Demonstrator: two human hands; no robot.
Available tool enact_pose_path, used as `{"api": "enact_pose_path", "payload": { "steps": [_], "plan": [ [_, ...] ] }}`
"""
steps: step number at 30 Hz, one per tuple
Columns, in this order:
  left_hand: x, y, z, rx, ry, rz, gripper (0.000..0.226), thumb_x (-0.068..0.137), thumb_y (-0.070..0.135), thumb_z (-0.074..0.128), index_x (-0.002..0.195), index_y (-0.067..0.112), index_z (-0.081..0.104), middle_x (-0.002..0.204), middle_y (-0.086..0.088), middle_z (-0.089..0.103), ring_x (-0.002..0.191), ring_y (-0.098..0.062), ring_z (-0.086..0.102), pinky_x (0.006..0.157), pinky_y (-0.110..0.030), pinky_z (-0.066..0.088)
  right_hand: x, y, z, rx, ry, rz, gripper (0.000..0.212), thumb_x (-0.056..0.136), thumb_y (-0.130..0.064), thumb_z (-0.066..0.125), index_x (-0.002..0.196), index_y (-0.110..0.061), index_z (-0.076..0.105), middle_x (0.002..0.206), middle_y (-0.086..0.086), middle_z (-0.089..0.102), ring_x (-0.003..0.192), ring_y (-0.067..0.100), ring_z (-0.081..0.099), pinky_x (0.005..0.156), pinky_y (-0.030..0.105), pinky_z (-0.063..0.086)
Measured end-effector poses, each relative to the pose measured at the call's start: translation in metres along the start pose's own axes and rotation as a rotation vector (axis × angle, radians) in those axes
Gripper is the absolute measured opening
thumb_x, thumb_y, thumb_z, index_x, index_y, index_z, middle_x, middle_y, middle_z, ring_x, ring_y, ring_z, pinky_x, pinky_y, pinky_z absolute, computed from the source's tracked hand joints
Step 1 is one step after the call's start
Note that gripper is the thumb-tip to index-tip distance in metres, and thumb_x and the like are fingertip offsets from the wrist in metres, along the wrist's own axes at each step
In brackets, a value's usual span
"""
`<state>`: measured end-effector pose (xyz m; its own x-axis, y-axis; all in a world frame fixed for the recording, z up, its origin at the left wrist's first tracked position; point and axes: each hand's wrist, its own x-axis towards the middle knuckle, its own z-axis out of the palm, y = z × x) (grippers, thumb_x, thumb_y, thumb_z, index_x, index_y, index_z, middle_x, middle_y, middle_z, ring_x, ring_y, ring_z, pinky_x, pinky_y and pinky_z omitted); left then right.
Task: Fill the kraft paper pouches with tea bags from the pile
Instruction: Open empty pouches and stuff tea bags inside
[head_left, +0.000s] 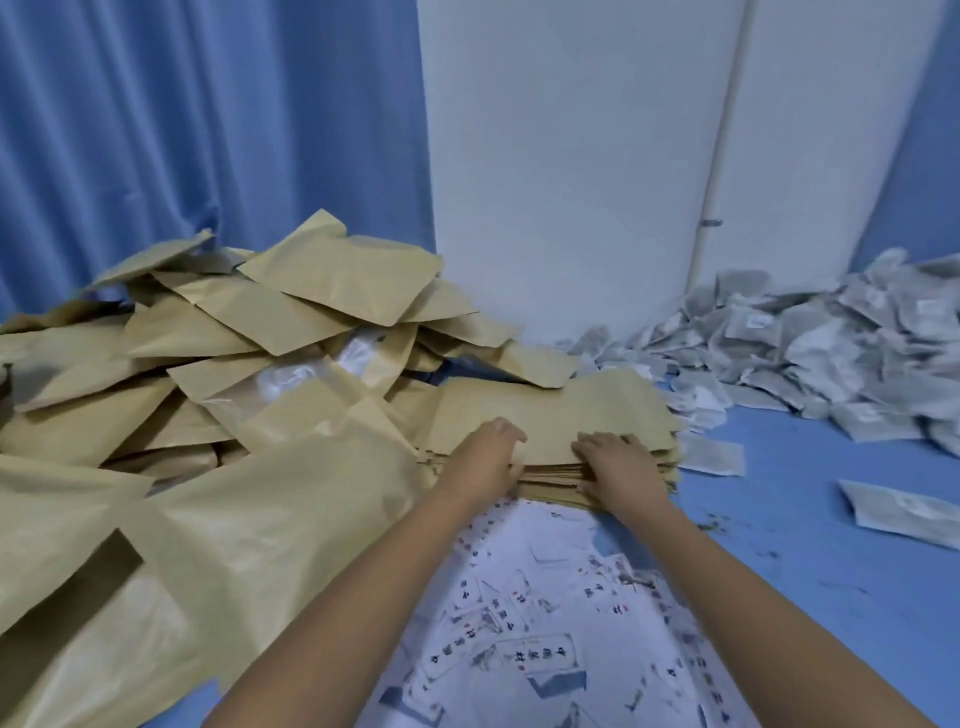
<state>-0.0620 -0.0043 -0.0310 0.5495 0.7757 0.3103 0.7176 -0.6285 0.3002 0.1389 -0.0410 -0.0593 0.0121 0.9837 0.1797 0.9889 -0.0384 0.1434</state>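
Note:
A flat stack of kraft paper pouches (550, 415) lies in the middle of the blue surface. My left hand (485, 457) grips the stack's near edge, fingers curled over the top pouch. My right hand (618, 462) lies on the near edge just to the right, fingers spread over the layered edges. A grey-white pile of tea bags (831, 353) fills the back right corner. Loose tea bags (711, 452) lie beside the stack's right end.
A big heap of kraft pouches (218, 353), some with clear windows, covers the left side. White printed sheets (545, 623) lie between my forearms. One tea bag (904, 512) lies apart at the right. Blue curtain and white wall stand behind.

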Motion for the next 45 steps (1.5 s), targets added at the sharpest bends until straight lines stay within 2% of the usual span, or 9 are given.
{"api": "enact_pose_path", "payload": {
  "steps": [5,11,19,25,29,32,39,42,45],
  "plan": [
    [-0.003,0.048,0.049,0.294,-0.055,0.134,0.058,0.092,0.028,0.055,0.145,0.018,0.032,0.148,-0.005,0.035,0.132,-0.022,0.036,0.109,-0.033,0.025,-0.049,0.008,-0.015,0.296,0.358,-0.056,0.014,0.078,-0.017,0.072,0.091,-0.019,0.076,0.084,0.003,0.073,0.077,0.023,0.061,0.07,0.03,0.043],
    [-0.031,0.052,0.047,0.311,0.103,0.346,0.066,0.057,0.01,0.084,0.121,0.019,0.065,0.106,0.0,0.068,0.093,-0.019,0.064,0.076,-0.025,0.05,-0.096,0.067,-0.024,1.19,0.225,0.314,0.054,0.088,-0.03,0.066,0.136,-0.027,0.041,0.142,-0.011,0.037,0.131,0.005,0.034,0.107,0.024,0.027],
    [-0.048,0.05,0.031,0.34,0.217,0.509,0.076,0.032,-0.014,0.085,0.104,0.005,0.073,0.095,-0.008,0.071,0.084,-0.022,0.068,0.061,-0.027,0.056,-0.094,0.075,-0.028,1.883,0.169,0.614,0.015,0.091,-0.005,0.056,0.091,0.002,0.069,0.083,0.011,0.069,0.068,0.02,0.06,0.053,0.019,0.047],
    [-0.018,0.052,0.023,0.251,0.166,0.408,0.047,0.047,-0.002,0.089,0.091,0.008,0.074,0.079,-0.003,0.069,0.074,-0.021,0.065,0.051,-0.025,0.05,-0.079,0.06,-0.024,1.59,0.119,0.661,0.007,0.083,-0.008,0.07,0.087,-0.003,0.068,0.093,0.015,0.07,0.076,0.022,0.064,0.069,0.03,0.054],
    [0.003,0.045,0.037,0.222,-0.023,0.411,0.054,0.09,0.044,0.059,0.136,0.017,0.051,0.132,0.003,0.055,0.119,-0.016,0.05,0.093,-0.025,0.04,-0.059,0.058,-0.025,1.598,0.278,0.783,0.004,0.083,-0.004,0.067,0.087,-0.006,0.068,0.101,0.017,0.07,0.087,0.024,0.063,0.086,0.038,0.053],
    [0.008,0.043,0.044,0.298,0.086,0.505,0.04,0.079,0.023,0.076,0.117,0.013,0.067,0.114,0.001,0.067,0.099,-0.016,0.063,0.073,-0.022,0.052,-0.044,0.063,-0.024,1.55,0.306,0.85,0.015,0.083,-0.009,0.068,0.097,-0.003,0.07,0.106,0.012,0.069,0.096,0.025,0.063,0.093,0.041,0.051],
    [0.046,0.063,0.04,0.384,-0.03,0.112,0.047,0.082,0.032,0.068,0.122,0.018,0.048,0.118,0.0,0.049,0.106,-0.02,0.048,0.082,-0.029,0.04,-0.032,0.055,-0.036,1.612,0.471,0.878,0.009,0.081,-0.009,0.068,0.073,-0.011,0.069,0.079,0.003,0.068,0.077,0.019,0.061,0.066,0.025,0.047],
    [0.043,0.077,0.037,-0.19,-0.248,0.119,0.09,0.073,0.055,0.072,0.144,0.02,0.028,0.138,-0.001,0.029,0.127,-0.015,0.032,0.106,-0.034,0.033,-0.046,0.058,-0.045,1.612,0.576,0.843,0.016,0.079,-0.01,0.072,0.063,-0.015,0.069,0.069,0.001,0.068,0.065,0.013,0.059,0.06,0.025,0.046],
    [0.037,0.11,0.029,-0.765,-0.065,-0.107,0.062,0.087,0.05,0.059,0.135,0.014,0.045,0.121,0.0,0.053,0.109,-0.016,0.056,0.093,-0.041,0.05,-0.063,0.042,-0.049,1.527,0.554,0.629,0.015,0.076,-0.012,0.076,0.062,-0.016,0.071,0.058,-0.009,0.067,0.055,0.001,0.057,0.055,0.016,0.044]
  ]
}}
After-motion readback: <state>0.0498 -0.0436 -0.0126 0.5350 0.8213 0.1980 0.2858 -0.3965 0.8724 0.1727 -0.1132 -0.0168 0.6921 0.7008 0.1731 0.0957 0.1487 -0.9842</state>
